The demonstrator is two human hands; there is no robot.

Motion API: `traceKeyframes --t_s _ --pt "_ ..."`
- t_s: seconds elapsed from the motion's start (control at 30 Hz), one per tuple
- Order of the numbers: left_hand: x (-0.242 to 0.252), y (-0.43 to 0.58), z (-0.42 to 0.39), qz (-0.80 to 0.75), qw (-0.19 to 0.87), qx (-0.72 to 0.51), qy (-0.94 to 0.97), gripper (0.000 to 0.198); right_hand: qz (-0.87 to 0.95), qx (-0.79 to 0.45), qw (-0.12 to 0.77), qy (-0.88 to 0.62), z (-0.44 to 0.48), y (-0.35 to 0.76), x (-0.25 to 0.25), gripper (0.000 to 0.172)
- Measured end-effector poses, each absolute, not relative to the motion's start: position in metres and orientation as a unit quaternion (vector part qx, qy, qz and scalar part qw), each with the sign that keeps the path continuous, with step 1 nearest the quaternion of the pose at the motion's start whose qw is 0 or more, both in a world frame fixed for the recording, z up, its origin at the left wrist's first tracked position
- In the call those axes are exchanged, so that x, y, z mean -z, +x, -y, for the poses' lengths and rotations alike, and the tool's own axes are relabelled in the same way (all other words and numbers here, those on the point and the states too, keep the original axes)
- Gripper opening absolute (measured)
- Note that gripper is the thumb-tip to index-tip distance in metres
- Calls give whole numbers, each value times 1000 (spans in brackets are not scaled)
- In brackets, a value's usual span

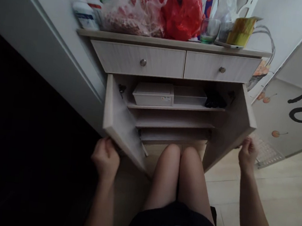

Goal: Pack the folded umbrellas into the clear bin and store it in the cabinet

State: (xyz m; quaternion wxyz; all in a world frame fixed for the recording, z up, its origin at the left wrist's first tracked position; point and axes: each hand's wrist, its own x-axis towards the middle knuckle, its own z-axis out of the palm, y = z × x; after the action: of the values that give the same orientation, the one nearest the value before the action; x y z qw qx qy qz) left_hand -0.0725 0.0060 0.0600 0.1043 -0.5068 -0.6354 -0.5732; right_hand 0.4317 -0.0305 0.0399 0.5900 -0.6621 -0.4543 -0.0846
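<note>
A pale wooden cabinet stands in front of me with both doors swung open. My left hand [105, 157] is closed on the outer edge of the left door [120, 122]. My right hand [247, 154] is closed on the outer edge of the right door [231, 130]. Inside, the top shelf [167, 107] holds a white lidded box [154, 94], a clear tray [190, 95] and a dark object [215, 100]. The two lower shelves look bare. My knees [180, 155] sit between the doors.
Two drawers [143, 60] with round knobs sit above the doors. The cabinet top carries a red plastic bag [181, 12], a clear bag [131, 12], bottles [84, 10], a glass [209, 30] and a yellow packet [240, 30]. A dark area lies left; pale floor [280, 191] lies right.
</note>
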Motion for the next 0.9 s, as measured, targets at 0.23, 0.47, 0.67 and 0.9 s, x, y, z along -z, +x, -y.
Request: traceKeyframes --t_s 0.23,0.47,0.67,0.9 --pt "-72 18 -51 553 -11 540 -634 37 570 36 529 -628 -35 345 -71 54" --pt "-90 90 -134 557 -134 451 -685 34 591 -32 422 -687 -120 287 -97 48" --pt "-102 124 -185 590 -129 414 -681 35 612 -58 398 -681 -176 272 -103 51" --pt "-111 137 -218 614 -113 380 -682 37 606 -45 381 -697 -217 261 -104 57"
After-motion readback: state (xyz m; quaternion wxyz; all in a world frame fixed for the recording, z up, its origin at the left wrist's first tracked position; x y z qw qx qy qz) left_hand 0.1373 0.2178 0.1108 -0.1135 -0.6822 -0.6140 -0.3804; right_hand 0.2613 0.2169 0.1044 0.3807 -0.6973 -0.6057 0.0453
